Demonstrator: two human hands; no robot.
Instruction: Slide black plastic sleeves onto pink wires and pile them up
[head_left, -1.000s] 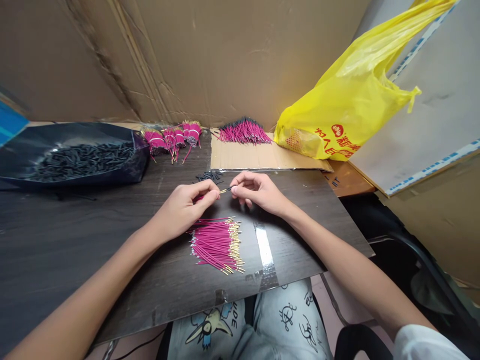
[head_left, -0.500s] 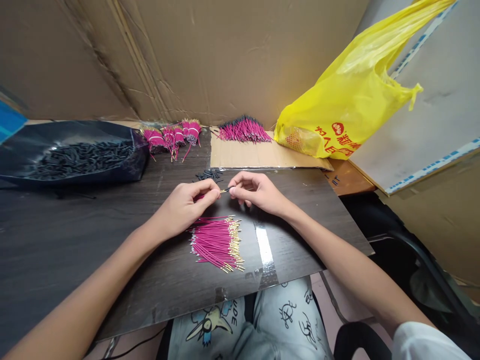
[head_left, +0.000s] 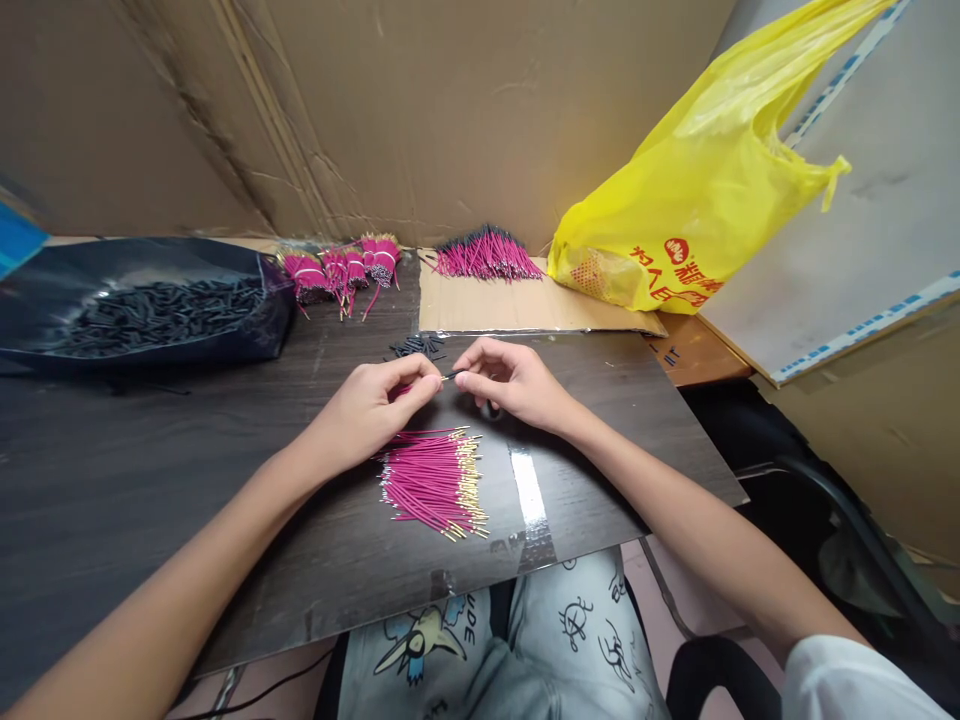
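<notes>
My left hand (head_left: 371,410) pinches one pink wire with a gold tip, its fingers closed. My right hand (head_left: 514,382) pinches a small black sleeve (head_left: 451,375) against that tip, so the two hands meet at the middle of the dark board (head_left: 150,480). Just below them lies a loose pile of pink wires (head_left: 433,480) with gold ends. A few loose black sleeves (head_left: 417,348) lie just beyond my hands.
A dark bag of black sleeves (head_left: 150,312) sits at the back left. Tied pink wire bundles (head_left: 341,268) and a pile of sleeved wires (head_left: 484,256) on cardboard lie at the back. A yellow plastic bag (head_left: 705,190) stands at the right. Cardboard walls the back.
My hands have drawn closer together, and the black sleeve now covers more of the wire's gold tip. The view has shifted slightly.
</notes>
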